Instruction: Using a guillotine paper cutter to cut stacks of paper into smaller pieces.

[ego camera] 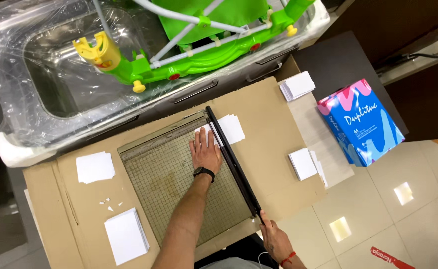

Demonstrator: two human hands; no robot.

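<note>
One grey guillotine paper cutter with a gridded metal bed [171, 187] lies in the middle of a brown cardboard sheet [268, 124] that covers the bench. Its single long black blade arm [234, 164] is down along the right edge of the bed. The left hand [206, 152], with one black watch at the wrist, lies flat and spread on the far right part of the bed, pressing one small stack of white paper [227, 129] that sticks out to the right under the blade arm; its grip is wide and holds nothing. The right hand [274, 241], with one red thread bracelet, is closed around the near end of the blade arm at its handle.

Four more white paper stacks lie on the cardboard: one far right [297, 85], one right of the cutter [302, 164], one left of the cutter [95, 167], and one near left [125, 235]. A few tiny white paper scraps [110, 204] sit between the two left stacks. One blue and pink box of paper [361, 122] stands on the floor to the right. On the far side, one steel sink wrapped in clear plastic [54, 74] holds one green and yellow plastic frame with white tubes [194, 55].
</note>
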